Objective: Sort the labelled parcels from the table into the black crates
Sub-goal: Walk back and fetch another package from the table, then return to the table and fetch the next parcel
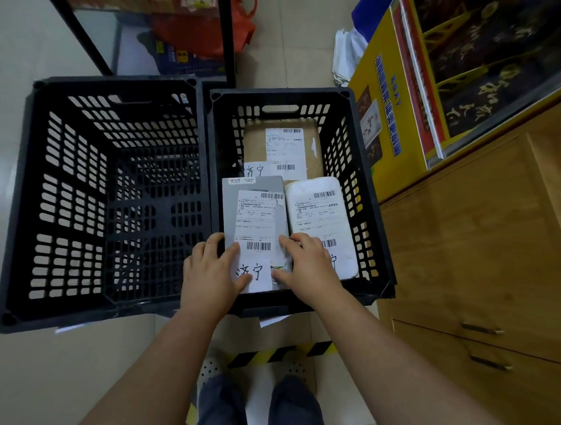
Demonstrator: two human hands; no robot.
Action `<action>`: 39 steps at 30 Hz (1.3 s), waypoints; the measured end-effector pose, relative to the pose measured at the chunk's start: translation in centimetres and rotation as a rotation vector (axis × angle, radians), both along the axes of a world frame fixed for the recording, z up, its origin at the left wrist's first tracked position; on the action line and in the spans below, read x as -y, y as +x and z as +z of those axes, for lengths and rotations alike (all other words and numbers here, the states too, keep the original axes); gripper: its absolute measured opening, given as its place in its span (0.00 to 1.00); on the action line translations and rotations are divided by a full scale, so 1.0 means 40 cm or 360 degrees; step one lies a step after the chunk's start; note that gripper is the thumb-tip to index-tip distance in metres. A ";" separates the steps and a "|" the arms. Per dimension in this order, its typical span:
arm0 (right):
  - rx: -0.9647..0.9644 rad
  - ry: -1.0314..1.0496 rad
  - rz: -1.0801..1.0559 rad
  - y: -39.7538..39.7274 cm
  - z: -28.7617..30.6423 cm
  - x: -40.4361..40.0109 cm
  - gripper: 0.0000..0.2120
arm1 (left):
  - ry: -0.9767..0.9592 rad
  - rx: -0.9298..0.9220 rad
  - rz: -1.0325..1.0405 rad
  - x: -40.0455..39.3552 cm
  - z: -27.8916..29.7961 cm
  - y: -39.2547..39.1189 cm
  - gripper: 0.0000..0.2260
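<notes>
two black crates are set side by side on the tiled floor. left crate [103,195]: no parcels are seen inside. right crate [365,182]: three labelled parcels are seen inside. grey parcel [256,210]: flat box with a white shipping label and a handwritten tag, grasped at its near end by both hands over the crate's near left part. left hand [211,274]: clasped on the box's left edge. right hand [308,266]: clasped on its right edge. white parcel [322,220]: soft, laid just beside the grey one. brown parcel [285,147]: laid at the far end. wooden cabinet [486,250]: placed right of the crates.
</notes>
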State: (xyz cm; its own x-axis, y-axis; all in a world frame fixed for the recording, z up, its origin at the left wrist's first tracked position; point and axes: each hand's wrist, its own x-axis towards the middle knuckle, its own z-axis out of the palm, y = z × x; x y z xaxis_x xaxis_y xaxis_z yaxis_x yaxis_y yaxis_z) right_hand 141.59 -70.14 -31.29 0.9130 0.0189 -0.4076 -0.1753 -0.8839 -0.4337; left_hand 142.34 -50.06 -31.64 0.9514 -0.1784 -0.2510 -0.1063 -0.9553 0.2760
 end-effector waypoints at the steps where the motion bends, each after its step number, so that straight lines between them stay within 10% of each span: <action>1: 0.0000 -0.0008 0.0009 0.003 0.001 0.002 0.35 | -0.0001 -0.0006 0.0006 0.001 0.000 0.000 0.29; 14: 0.0032 0.0038 0.0020 0.005 0.054 0.015 0.37 | -0.0076 -0.0079 0.0028 -0.002 0.069 0.005 0.29; 27: 0.0476 0.0156 -0.0166 -0.089 0.513 0.089 0.32 | -0.0365 0.0189 -0.0357 -0.016 0.571 0.004 0.28; 39: 0.0954 -0.0075 -0.1100 -0.460 0.942 0.099 0.32 | -0.0768 0.0457 -0.1500 0.191 1.017 -0.040 0.30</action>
